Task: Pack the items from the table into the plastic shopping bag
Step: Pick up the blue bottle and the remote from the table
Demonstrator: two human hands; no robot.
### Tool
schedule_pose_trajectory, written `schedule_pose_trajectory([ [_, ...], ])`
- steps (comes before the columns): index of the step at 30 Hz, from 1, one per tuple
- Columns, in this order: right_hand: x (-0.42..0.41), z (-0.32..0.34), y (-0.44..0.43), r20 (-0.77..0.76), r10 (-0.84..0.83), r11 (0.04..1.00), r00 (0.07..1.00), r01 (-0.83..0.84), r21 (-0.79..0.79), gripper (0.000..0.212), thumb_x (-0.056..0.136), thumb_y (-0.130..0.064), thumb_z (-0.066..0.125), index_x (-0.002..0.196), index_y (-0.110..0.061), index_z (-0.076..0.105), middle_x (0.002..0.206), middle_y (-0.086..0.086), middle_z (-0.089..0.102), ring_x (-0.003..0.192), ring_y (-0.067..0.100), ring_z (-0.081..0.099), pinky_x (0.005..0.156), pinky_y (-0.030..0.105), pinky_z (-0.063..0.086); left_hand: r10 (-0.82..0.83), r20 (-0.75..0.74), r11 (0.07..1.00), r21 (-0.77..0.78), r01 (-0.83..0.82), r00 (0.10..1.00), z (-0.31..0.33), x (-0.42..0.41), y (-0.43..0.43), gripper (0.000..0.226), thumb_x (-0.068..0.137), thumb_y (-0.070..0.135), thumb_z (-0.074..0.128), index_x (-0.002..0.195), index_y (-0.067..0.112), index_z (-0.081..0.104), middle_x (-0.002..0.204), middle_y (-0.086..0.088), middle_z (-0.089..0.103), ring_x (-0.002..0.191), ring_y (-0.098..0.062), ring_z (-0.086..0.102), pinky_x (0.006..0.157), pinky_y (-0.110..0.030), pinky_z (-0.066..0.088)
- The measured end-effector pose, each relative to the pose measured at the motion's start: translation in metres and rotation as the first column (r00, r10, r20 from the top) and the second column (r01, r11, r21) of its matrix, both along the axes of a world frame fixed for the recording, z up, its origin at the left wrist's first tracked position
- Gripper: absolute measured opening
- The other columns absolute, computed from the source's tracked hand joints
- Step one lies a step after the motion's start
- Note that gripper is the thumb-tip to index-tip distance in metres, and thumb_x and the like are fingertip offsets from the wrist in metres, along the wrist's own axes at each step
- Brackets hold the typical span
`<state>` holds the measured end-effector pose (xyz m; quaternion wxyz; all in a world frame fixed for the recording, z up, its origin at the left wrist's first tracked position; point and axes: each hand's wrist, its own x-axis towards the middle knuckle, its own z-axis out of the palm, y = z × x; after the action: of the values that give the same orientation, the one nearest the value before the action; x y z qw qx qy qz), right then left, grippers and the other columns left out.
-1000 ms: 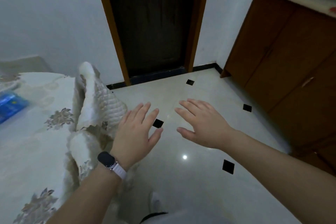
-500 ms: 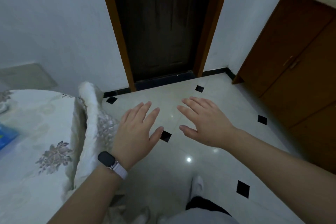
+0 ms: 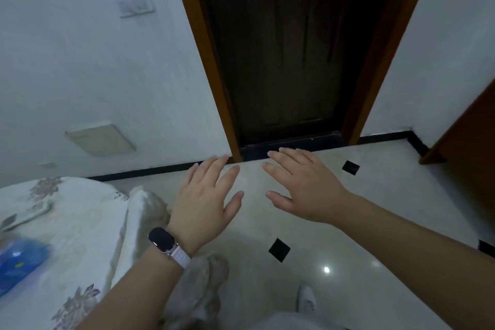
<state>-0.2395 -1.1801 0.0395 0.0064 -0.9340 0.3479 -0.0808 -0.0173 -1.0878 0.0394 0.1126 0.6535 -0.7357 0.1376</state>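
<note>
My left hand [image 3: 207, 202] and my right hand [image 3: 305, 187] are held out side by side, palms down, above the tiled floor, fingers spread, with nothing in them. A watch sits on the left wrist. The table [image 3: 77, 225], covered with a flowered white cloth, fills the lower left. A blue packet [image 3: 20, 262] lies blurred at its left edge. A pale flat item [image 3: 26, 215] lies further back on the cloth. No plastic shopping bag is in view.
A dark wooden door [image 3: 284, 48] in an orange-brown frame stands straight ahead. A brown cabinet [image 3: 471, 136] is at the right edge. The pale floor [image 3: 375, 209] has small black diamond tiles. My white shoe [image 3: 306, 300] shows at the bottom.
The view has swung left and up: door and wall fill more of the frame, the cabinet slid to the right edge, more of the table shows. Both hands stay open and empty.
</note>
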Motion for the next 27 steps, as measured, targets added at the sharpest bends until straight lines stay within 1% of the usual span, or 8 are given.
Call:
schedule_pose_trajectory([
  [2, 0.004, 0.005, -0.035, 0.009, 0.045, 0.999, 0.999, -0.045, -0.007, 0.059, 0.092, -0.056, 0.037, 0.138, -0.021, 0.051, 0.143, 0.005, 0.051, 0.134, 0.024, 0.043, 0.111, 0.042, 0.031, 0.031, 0.009, 0.999, -0.012, -0.03, 0.999, 0.003, 0.001, -0.026, 0.047, 0.092, 0.044, 0.055, 0.129, 0.016, 0.061, 0.139, -0.012, 0.056, 0.129, -0.032, 0.051, 0.104, -0.048, 0.041],
  [8, 0.043, 0.01, -0.108, 0.019, 0.134, 0.99, 0.991, -0.135, 0.033, 0.06, 0.094, -0.058, 0.033, 0.143, -0.025, 0.044, 0.149, 0.001, 0.043, 0.14, 0.022, 0.033, 0.114, 0.041, 0.023, 0.115, -0.007, 0.993, -0.018, -0.115, 0.993, 0.006, 0.022, -0.073, 0.047, 0.091, 0.042, 0.054, 0.13, 0.015, 0.06, 0.139, -0.012, 0.056, 0.13, -0.032, 0.051, 0.106, -0.051, 0.042],
  [13, 0.099, 0.009, -0.158, 0.014, 0.211, 0.977, 0.977, -0.211, 0.038, 0.058, 0.095, -0.057, 0.033, 0.142, -0.026, 0.044, 0.15, 0.0, 0.042, 0.141, 0.022, 0.032, 0.114, 0.037, 0.018, 0.189, -0.017, 0.981, -0.044, -0.19, 0.982, -0.003, 0.073, -0.11, 0.045, 0.089, 0.039, 0.06, 0.127, 0.013, 0.062, 0.136, -0.014, 0.058, 0.127, -0.034, 0.052, 0.104, -0.053, 0.043],
  [18, 0.164, 0.007, -0.207, -0.036, 0.247, 0.969, 0.968, -0.247, 0.012, 0.058, 0.096, -0.059, 0.033, 0.144, -0.028, 0.04, 0.152, -0.002, 0.039, 0.142, 0.019, 0.029, 0.112, 0.034, 0.011, 0.233, -0.024, 0.97, -0.07, -0.234, 0.972, -0.016, 0.137, -0.161, 0.045, 0.09, 0.041, 0.057, 0.127, 0.016, 0.062, 0.136, -0.012, 0.059, 0.128, -0.033, 0.052, 0.103, -0.055, 0.042],
  [20, 0.192, 0.01, -0.23, -0.067, 0.26, 0.965, 0.963, -0.261, -0.018, 0.057, 0.095, -0.058, 0.035, 0.143, -0.028, 0.042, 0.15, -0.003, 0.041, 0.141, 0.018, 0.03, 0.113, 0.033, 0.013, 0.247, -0.045, 0.965, -0.078, -0.25, 0.968, -0.019, 0.167, -0.182, 0.045, 0.089, 0.041, 0.057, 0.127, 0.017, 0.061, 0.136, -0.012, 0.059, 0.129, -0.033, 0.052, 0.104, -0.055, 0.042],
  [22, 0.224, 0.017, -0.253, -0.095, 0.282, 0.957, 0.955, -0.287, -0.039, 0.057, 0.095, -0.058, 0.037, 0.142, -0.027, 0.045, 0.149, -0.001, 0.043, 0.14, 0.019, 0.032, 0.114, 0.035, 0.018, 0.253, -0.069, 0.961, -0.098, -0.259, 0.965, -0.022, 0.197, -0.202, 0.044, 0.089, 0.041, 0.058, 0.126, 0.016, 0.061, 0.136, -0.012, 0.059, 0.128, -0.033, 0.053, 0.102, -0.054, 0.043],
  [24, 0.259, 0.023, -0.275, -0.097, 0.321, 0.943, 0.942, -0.328, -0.06, 0.057, 0.094, -0.057, 0.038, 0.142, -0.026, 0.046, 0.148, 0.0, 0.044, 0.14, 0.021, 0.034, 0.114, 0.037, 0.023, 0.253, -0.094, 0.957, -0.123, -0.264, 0.963, -0.023, 0.226, -0.217, 0.043, 0.089, 0.04, 0.06, 0.125, 0.016, 0.063, 0.135, -0.013, 0.06, 0.127, -0.034, 0.053, 0.102, -0.053, 0.044],
  [27, 0.315, 0.026, -0.296, -0.103, 0.343, 0.931, 0.934, -0.353, -0.096, 0.058, 0.094, -0.058, 0.038, 0.14, -0.025, 0.048, 0.148, 0.001, 0.045, 0.138, 0.022, 0.035, 0.113, 0.037, 0.025, 0.278, -0.096, 0.946, -0.142, -0.29, 0.956, -0.022, 0.272, -0.231, 0.042, 0.089, 0.039, 0.059, 0.123, 0.014, 0.065, 0.134, -0.013, 0.06, 0.125, -0.034, 0.055, 0.1, -0.051, 0.045],
])
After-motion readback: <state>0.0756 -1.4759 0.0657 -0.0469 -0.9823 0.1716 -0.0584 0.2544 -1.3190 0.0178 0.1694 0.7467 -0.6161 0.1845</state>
